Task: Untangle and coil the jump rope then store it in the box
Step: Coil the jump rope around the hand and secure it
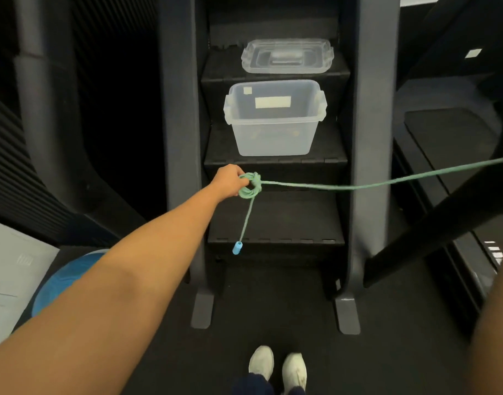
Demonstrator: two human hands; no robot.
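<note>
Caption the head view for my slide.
Left hand holds coiled green jump rope before an open box.

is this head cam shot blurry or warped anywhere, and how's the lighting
Head view: dim overall, and the dark steps lose detail; wide-angle bending curves the frame posts toward the edges; the right forearm at the right edge is smeared by blur; the left hand, green rope, blue handle and clear box are fairly sharp; no strong glare.
</note>
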